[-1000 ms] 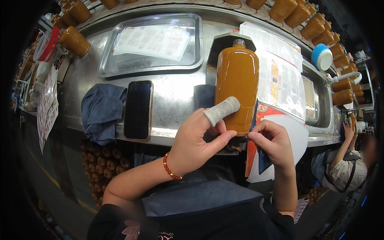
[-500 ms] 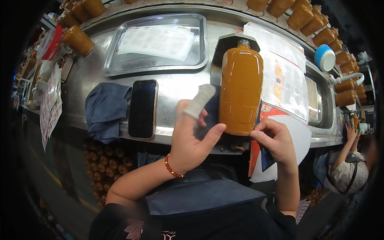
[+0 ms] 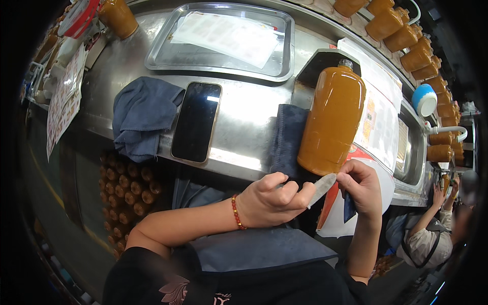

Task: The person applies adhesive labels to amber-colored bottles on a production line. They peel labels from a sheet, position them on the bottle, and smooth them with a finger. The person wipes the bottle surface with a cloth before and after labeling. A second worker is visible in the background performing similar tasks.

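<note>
A glossy brown bottle (image 3: 333, 119) lies with its neck pointing away and its base toward me. It rests on a folded dark blue cloth (image 3: 288, 137), beside a dark angular support (image 3: 317, 66) at its neck end. My right hand (image 3: 362, 185) is by the base corner, thumb and index finger pinched together; whatever is between them is too small to make out. My left hand (image 3: 277, 198) reaches in from the left, most fingers curled, its thumb hidden. A whitish finger cover (image 3: 322, 189) on its extended finger meets the right fingertips just below the bottle.
A phone (image 3: 196, 122) and a crumpled blue cloth (image 3: 142, 117) lie left on the steel bench. Behind are a metal tray (image 3: 152, 58) with sheets; printed sheets (image 3: 381, 112) and a sink (image 3: 414, 178) lie right. Brown bottles (image 3: 389, 23) line the back. Another person (image 3: 432, 234) works far right.
My left hand has swung down and right, from beside the bottle to my right fingertips, its fingers curling. The right hand stays pinched at the base. The whole view has shifted and tilted.
</note>
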{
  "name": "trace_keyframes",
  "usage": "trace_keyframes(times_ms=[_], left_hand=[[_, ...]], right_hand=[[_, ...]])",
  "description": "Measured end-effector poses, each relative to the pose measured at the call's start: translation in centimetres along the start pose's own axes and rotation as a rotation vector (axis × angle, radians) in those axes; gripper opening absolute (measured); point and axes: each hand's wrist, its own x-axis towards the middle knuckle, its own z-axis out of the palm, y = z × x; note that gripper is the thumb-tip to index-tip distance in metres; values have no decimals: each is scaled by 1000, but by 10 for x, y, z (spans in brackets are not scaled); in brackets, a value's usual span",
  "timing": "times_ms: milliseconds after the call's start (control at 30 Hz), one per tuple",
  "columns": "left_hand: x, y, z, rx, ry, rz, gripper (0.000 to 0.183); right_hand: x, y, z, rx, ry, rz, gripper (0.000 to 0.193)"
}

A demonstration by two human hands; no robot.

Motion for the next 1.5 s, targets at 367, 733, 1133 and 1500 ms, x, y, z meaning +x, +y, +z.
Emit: trace_keyframes(times_ms=[367,733,1133,1500], left_hand=[[-3,-3,-25,-235,-174,-343,40],[20,-8,-1,-286,-58,-116,38],[56,-31,11,-458,-201,-280,82],[53,-41,0,-744,-245,-403,80]], right_hand=[[6,9,-1,-74,8,-96,18],[7,9,-1,-50,7,-50,15],[1,1,-1,-16,5,-87,16],[-14,-15,-4,-46,37,-124,12]])
